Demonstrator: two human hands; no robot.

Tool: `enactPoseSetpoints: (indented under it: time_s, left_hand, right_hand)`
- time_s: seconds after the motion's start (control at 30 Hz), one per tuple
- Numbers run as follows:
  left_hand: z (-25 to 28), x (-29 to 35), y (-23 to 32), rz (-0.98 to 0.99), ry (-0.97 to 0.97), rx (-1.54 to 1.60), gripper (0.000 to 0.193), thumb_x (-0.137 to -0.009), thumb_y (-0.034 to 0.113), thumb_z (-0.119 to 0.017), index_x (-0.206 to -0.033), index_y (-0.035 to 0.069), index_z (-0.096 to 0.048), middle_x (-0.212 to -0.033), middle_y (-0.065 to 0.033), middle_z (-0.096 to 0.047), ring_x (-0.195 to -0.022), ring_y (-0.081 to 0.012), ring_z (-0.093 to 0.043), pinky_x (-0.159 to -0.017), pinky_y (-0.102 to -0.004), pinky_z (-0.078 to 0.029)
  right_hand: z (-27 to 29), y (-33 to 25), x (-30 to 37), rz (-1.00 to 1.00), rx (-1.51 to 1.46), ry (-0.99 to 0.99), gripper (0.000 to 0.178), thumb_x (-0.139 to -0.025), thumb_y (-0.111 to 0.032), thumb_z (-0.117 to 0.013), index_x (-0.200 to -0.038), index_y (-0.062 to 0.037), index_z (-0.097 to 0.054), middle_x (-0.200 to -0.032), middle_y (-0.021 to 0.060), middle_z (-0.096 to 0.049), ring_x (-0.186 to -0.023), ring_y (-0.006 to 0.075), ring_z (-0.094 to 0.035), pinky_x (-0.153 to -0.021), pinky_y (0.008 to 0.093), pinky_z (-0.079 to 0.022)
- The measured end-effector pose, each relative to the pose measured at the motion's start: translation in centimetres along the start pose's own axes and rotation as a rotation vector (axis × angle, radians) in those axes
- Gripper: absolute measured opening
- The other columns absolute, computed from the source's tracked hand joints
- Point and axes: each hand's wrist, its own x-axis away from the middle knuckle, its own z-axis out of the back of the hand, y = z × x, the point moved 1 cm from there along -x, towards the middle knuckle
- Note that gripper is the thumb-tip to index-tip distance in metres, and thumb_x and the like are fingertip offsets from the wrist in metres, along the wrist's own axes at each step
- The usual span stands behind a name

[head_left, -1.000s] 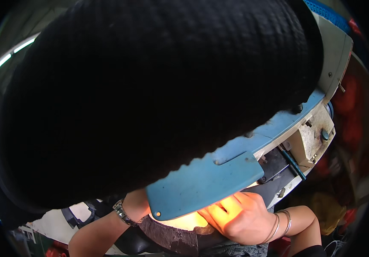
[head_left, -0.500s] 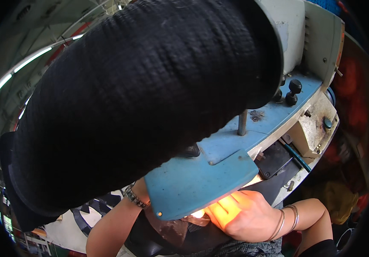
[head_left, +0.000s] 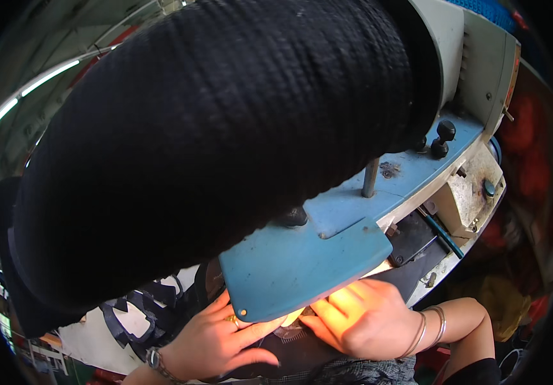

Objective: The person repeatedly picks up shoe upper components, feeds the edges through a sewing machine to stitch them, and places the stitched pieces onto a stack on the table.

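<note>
Both hands work at the near edge of a machine's blue cover (head_left: 308, 273), lit orange by a lamp beneath it. My left hand (head_left: 222, 340) lies with its fingers stretched out and its thumb apart; some fingertips reach toward the glow at the cover's edge. Facing it, my right hand (head_left: 369, 324) has its fingers bent and closed, their tips partly hidden under the cover. What they grip, if anything, I cannot make out. Dark sheet-like material (head_left: 276, 356) lies below and between the hands.
A large black ribbed tube-like shape (head_left: 225, 141) blocks much of the view above the machine. Black knobs (head_left: 443, 140) and a metal post (head_left: 370, 178) rise from the blue machine top (head_left: 408, 186). Black cut strips (head_left: 138, 314) lie on a pale surface at left.
My left hand has come out from behind the blue cover, and its spread fingers now show. The brown piece seen below the cover is now mostly hidden. My right hand has barely moved.
</note>
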Motion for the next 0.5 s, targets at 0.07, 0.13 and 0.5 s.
enactPoseSetpoints:
  time_s: [0.07, 0.13, 0.5]
  left_hand:
    - [0.3, 0.6, -1.0, -0.003, -0.094, -0.025, 0.051, -0.079, 0.026, -0.078, -0.125, 0.006, -0.066, -0.116, -0.0122, -0.066, -0.109, -0.0277, -0.061, -0.101, -0.0421, -0.041]
    - [0.9, 0.2, -0.9, 0.029, -0.194, 0.019, 0.05, -0.08, 0.012, -0.067, -0.128, 0.004, -0.063, -0.126, -0.0158, -0.062, -0.123, -0.0288, -0.057, -0.116, -0.0497, -0.031]
    - [-0.2, -1.0, -2.3, -0.053, -0.082, -0.023, 0.036, -0.089, 0.006, -0.062, -0.124, 0.01, -0.067, -0.126, -0.0115, -0.064, -0.123, -0.0277, -0.057, -0.11, -0.0403, -0.041]
  right_hand:
    - [0.5, 0.4, -0.1, -0.073, -0.001, 0.07, 0.024, -0.081, -0.024, -0.074, -0.094, -0.0042, -0.069, -0.082, 0.0023, -0.055, -0.074, 0.017, -0.057, -0.062, 0.0282, -0.047]
    - [0.8, 0.6, 0.1, -0.074, -0.018, 0.045, 0.026, -0.08, -0.024, -0.075, -0.094, -0.0035, -0.069, -0.083, 0.0029, -0.056, -0.075, 0.0178, -0.057, -0.064, 0.029, -0.048]
    - [1.2, 0.4, -0.1, -0.073, -0.088, 0.037, 0.029, -0.08, -0.027, -0.077, -0.093, -0.0028, -0.071, -0.088, 0.009, -0.063, -0.075, 0.0247, -0.063, -0.066, 0.0332, -0.052]
